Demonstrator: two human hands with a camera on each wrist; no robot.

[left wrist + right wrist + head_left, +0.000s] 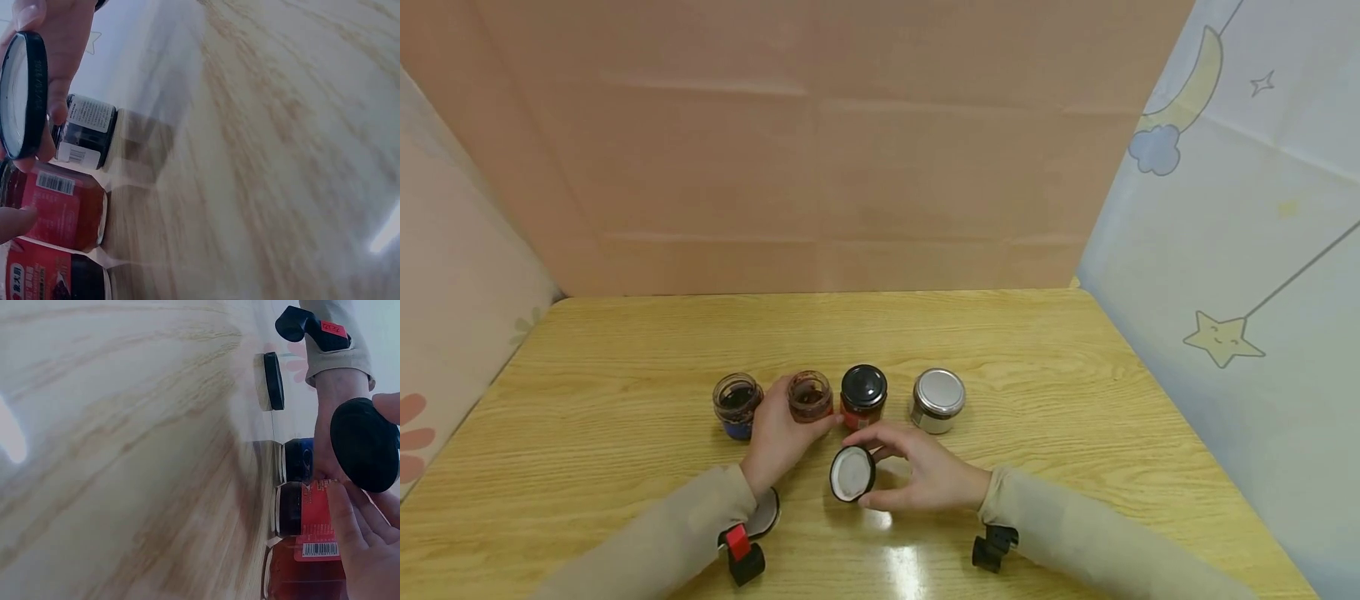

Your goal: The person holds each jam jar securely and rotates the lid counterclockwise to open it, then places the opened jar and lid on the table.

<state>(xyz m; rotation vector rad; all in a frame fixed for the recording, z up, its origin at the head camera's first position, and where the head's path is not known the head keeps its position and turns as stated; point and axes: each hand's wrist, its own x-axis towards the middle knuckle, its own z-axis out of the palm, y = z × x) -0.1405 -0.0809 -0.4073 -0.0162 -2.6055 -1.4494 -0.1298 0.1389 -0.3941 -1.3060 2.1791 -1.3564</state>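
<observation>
My left hand [777, 437] grips an uncovered glass jar [810, 396] with a red label and dark contents. A round black lid [852, 473], its pale underside facing up toward the head camera, is held at its rim by my right hand [928, 475]. The lid is tilted in the air, apart from the jars. Its black top [362, 445] shows in the right wrist view. Just left of my left hand stands another uncovered jar [737, 408] with a blue label. A red-labelled jar with a black lid [864, 387] stands beside the gripped jar.
To the right stands a jar with a silver lid [940, 392]. A second loose lid [764, 512] lies on the wooden table [1037, 350], partly hidden under my left forearm. Paper-covered walls [1225, 250] border the table at the back and sides.
</observation>
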